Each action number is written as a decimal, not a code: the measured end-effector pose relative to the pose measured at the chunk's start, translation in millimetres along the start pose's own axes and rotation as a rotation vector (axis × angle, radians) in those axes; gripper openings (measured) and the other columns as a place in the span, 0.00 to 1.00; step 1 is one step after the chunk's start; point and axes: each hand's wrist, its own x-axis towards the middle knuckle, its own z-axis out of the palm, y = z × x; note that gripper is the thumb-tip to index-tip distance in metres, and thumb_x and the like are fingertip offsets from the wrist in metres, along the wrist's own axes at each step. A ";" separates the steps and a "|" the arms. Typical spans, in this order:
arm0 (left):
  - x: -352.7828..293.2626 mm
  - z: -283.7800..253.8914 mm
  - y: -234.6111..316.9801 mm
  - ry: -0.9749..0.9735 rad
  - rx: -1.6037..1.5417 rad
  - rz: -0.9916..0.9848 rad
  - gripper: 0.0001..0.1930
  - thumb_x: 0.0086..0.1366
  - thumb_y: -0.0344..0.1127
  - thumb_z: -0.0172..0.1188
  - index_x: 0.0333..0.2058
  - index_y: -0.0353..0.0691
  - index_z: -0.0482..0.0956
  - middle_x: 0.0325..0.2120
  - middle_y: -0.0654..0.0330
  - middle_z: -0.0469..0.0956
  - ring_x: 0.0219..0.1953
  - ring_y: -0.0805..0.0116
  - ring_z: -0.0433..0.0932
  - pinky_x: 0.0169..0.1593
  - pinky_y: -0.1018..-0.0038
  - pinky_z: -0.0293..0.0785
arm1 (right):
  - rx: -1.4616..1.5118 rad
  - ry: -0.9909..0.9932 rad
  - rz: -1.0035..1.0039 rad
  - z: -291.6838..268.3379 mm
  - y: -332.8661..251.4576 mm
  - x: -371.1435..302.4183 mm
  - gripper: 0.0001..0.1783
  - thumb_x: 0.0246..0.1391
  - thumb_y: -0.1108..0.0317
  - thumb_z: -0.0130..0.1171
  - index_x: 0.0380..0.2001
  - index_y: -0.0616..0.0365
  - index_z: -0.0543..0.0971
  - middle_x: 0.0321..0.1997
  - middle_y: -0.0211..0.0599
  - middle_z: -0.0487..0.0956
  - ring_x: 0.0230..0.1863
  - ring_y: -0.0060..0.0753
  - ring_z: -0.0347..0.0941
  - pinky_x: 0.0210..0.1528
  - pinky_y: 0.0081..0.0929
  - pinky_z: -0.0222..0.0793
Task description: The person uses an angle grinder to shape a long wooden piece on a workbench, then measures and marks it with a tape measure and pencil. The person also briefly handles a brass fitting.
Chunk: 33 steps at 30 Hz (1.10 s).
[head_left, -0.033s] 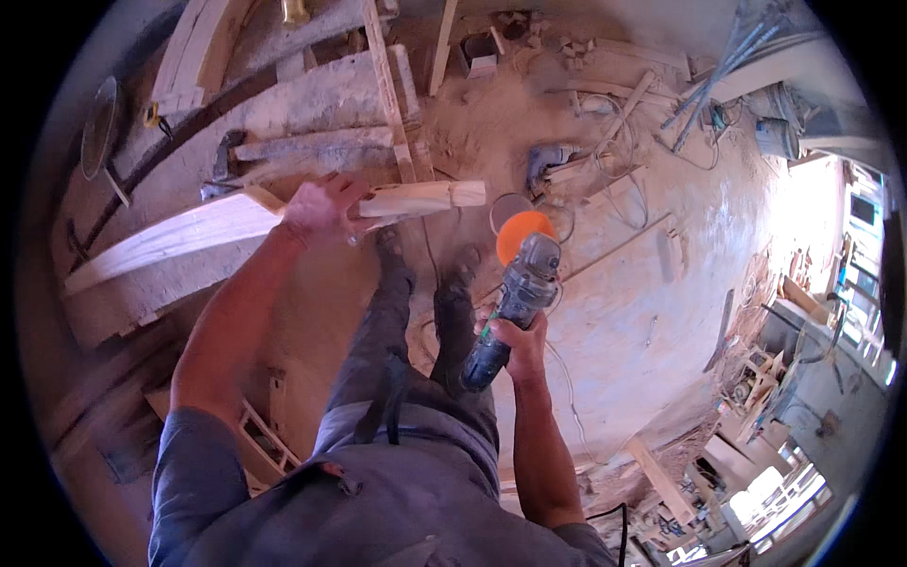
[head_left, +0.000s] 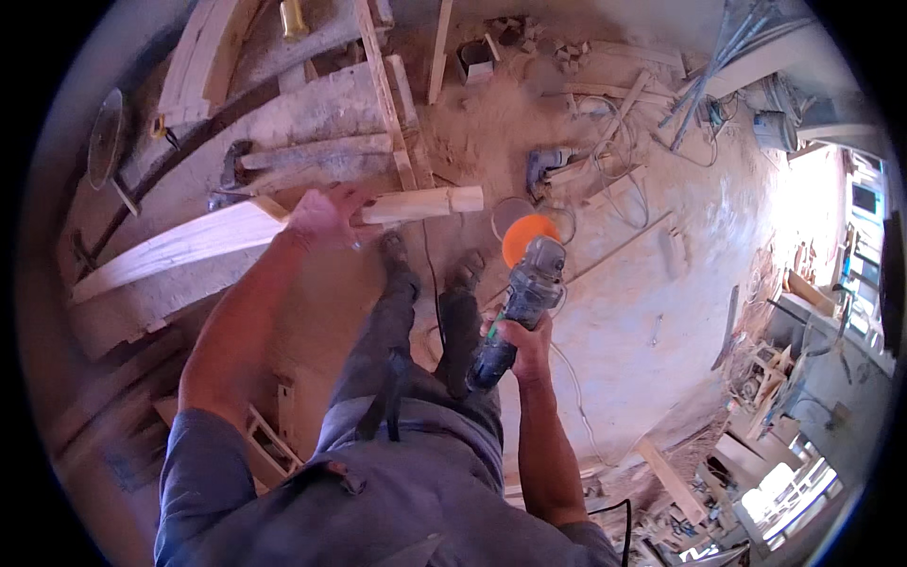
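A long pale shaped piece of wood lies along the edge of the dusty bench at the left, its narrow rounded end jutting out to the right. My left hand grips it near the start of that narrow end, with fingers on both sides of the wood. In my right hand is an angle grinder, held by its dark body. Its orange disc faces up and away from me, apart from the wood's tip. Whether the disc spins cannot be told.
A hammer lies on the bench beyond my left hand. Upright wooden strips stand by it. A power tool and loose cables lie on the sawdust-covered floor beyond the grinder. Wood offcuts are heaped at the lower right.
The view has shifted slightly. My left hand's fingers look a little more stretched along the wood, and the grinder sits slightly farther right.
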 end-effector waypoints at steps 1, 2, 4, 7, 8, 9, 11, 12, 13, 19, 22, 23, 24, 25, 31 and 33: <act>-0.5 -4.8 5.6 -0.056 -0.036 -0.035 0.31 0.55 0.56 0.75 0.50 0.40 0.82 0.38 0.53 0.83 0.41 0.51 0.83 0.42 0.57 0.83 | 0.025 -0.012 -0.014 -6.0 -1.3 -2.9 0.26 0.40 0.76 0.69 0.47 0.66 0.76 0.34 0.42 0.82 0.30 0.38 0.82 0.36 0.37 0.80; -1.3 -10.8 10.1 -0.113 -0.071 -0.071 0.32 0.55 0.56 0.75 0.51 0.39 0.82 0.38 0.52 0.84 0.42 0.49 0.84 0.43 0.56 0.83 | 0.050 -0.024 -0.028 -10.9 -3.1 -5.6 0.26 0.40 0.76 0.69 0.47 0.66 0.76 0.34 0.42 0.82 0.30 0.38 0.82 0.36 0.37 0.80; 4.6 -27.0 22.0 -0.202 -0.138 -0.177 0.33 0.55 0.55 0.75 0.53 0.37 0.82 0.40 0.50 0.84 0.43 0.47 0.84 0.46 0.56 0.82 | 0.050 -0.011 -0.015 -11.8 -4.1 -9.6 0.26 0.39 0.74 0.69 0.46 0.65 0.76 0.34 0.42 0.82 0.30 0.39 0.82 0.36 0.38 0.80; 18.5 -49.7 40.2 -0.345 -0.175 -0.282 0.34 0.54 0.52 0.75 0.53 0.35 0.82 0.43 0.45 0.84 0.46 0.45 0.84 0.51 0.57 0.80 | 0.028 0.002 -0.045 -9.0 -1.4 -15.0 0.26 0.37 0.70 0.69 0.44 0.65 0.77 0.33 0.43 0.82 0.30 0.40 0.82 0.36 0.38 0.81; 23.8 -56.7 43.5 -0.393 -0.177 -0.307 0.34 0.54 0.51 0.76 0.53 0.34 0.82 0.44 0.44 0.84 0.47 0.45 0.84 0.52 0.57 0.80 | 0.035 0.007 -0.053 -7.2 -1.9 -16.6 0.26 0.37 0.71 0.70 0.44 0.65 0.77 0.33 0.42 0.82 0.30 0.40 0.82 0.36 0.38 0.80; 22.2 -53.4 36.6 -0.372 -0.142 -0.293 0.34 0.53 0.51 0.76 0.53 0.33 0.82 0.44 0.43 0.84 0.47 0.45 0.84 0.53 0.57 0.79 | 0.045 0.010 -0.057 -4.1 0.5 -17.3 0.25 0.37 0.71 0.70 0.43 0.65 0.77 0.33 0.42 0.82 0.30 0.40 0.82 0.36 0.38 0.80; 13.2 -33.2 13.8 -0.338 -0.082 -0.272 0.35 0.52 0.50 0.77 0.53 0.32 0.82 0.44 0.40 0.84 0.48 0.45 0.84 0.54 0.57 0.79 | 0.033 -0.032 -0.047 -4.7 10.0 -13.9 0.24 0.38 0.72 0.70 0.43 0.64 0.77 0.32 0.41 0.83 0.30 0.39 0.82 0.36 0.37 0.80; 18.5 -34.7 15.1 -0.381 -0.114 -0.295 0.35 0.51 0.49 0.77 0.53 0.32 0.82 0.44 0.40 0.84 0.48 0.45 0.84 0.54 0.58 0.79 | 0.017 -0.044 -0.043 -7.0 12.7 -13.0 0.24 0.38 0.72 0.70 0.42 0.64 0.78 0.32 0.41 0.83 0.30 0.38 0.82 0.36 0.37 0.80; 24.1 -36.0 16.0 -0.424 -0.146 -0.320 0.35 0.49 0.48 0.78 0.53 0.31 0.82 0.44 0.40 0.84 0.48 0.45 0.84 0.54 0.58 0.79 | 0.019 -0.043 -0.043 -7.3 15.7 -12.7 0.24 0.38 0.72 0.70 0.42 0.64 0.78 0.33 0.41 0.83 0.30 0.38 0.82 0.36 0.37 0.79; 46.7 -30.7 7.9 -0.667 -0.213 -0.443 0.34 0.46 0.43 0.76 0.50 0.28 0.82 0.43 0.40 0.84 0.48 0.49 0.84 0.54 0.61 0.79 | 0.048 -0.021 -0.002 3.3 17.3 -8.5 0.24 0.38 0.72 0.72 0.42 0.64 0.78 0.32 0.40 0.83 0.29 0.37 0.82 0.35 0.35 0.78; 55.1 -33.9 9.6 -0.764 -0.292 -0.444 0.28 0.48 0.36 0.72 0.48 0.29 0.82 0.32 0.44 0.84 0.33 0.54 0.85 0.41 0.60 0.82 | 0.048 -0.011 0.003 10.0 12.2 -3.2 0.24 0.38 0.71 0.72 0.43 0.64 0.78 0.32 0.40 0.83 0.30 0.36 0.82 0.36 0.34 0.78; 56.2 -32.5 10.3 -0.778 -0.310 -0.436 0.25 0.49 0.33 0.70 0.48 0.30 0.82 0.26 0.47 0.84 0.26 0.56 0.86 0.34 0.60 0.84 | 0.048 -0.020 -0.003 11.3 11.1 -0.2 0.25 0.38 0.71 0.72 0.43 0.64 0.78 0.33 0.41 0.83 0.30 0.36 0.82 0.36 0.34 0.79; 55.6 -31.6 7.8 -0.767 -0.282 -0.457 0.24 0.49 0.32 0.69 0.46 0.29 0.82 0.26 0.46 0.84 0.26 0.57 0.86 0.32 0.60 0.83 | 0.047 -0.034 -0.009 13.8 8.4 2.3 0.25 0.39 0.71 0.72 0.43 0.64 0.78 0.33 0.41 0.83 0.30 0.36 0.82 0.36 0.34 0.79; 54.9 -30.5 5.5 -0.755 -0.254 -0.478 0.22 0.48 0.31 0.69 0.44 0.29 0.83 0.26 0.46 0.84 0.26 0.58 0.85 0.31 0.61 0.82 | 0.048 -0.054 0.000 15.9 5.5 3.9 0.24 0.40 0.72 0.73 0.44 0.64 0.78 0.34 0.40 0.83 0.31 0.35 0.82 0.36 0.33 0.79; 71.0 -50.1 10.2 -0.852 -0.404 -0.484 0.17 0.46 0.29 0.70 0.36 0.27 0.81 0.23 0.51 0.82 0.22 0.65 0.82 0.25 0.65 0.77 | -0.015 -0.076 0.047 34.6 -22.9 9.9 0.23 0.43 0.74 0.72 0.45 0.63 0.77 0.34 0.38 0.83 0.32 0.32 0.82 0.37 0.32 0.78; 73.6 -51.1 6.6 -0.895 -0.433 -0.483 0.17 0.46 0.29 0.71 0.35 0.28 0.81 0.22 0.52 0.82 0.21 0.65 0.82 0.25 0.64 0.76 | -0.031 -0.075 0.043 46.8 -32.6 12.7 0.22 0.44 0.73 0.72 0.44 0.63 0.77 0.34 0.38 0.83 0.32 0.31 0.82 0.37 0.31 0.78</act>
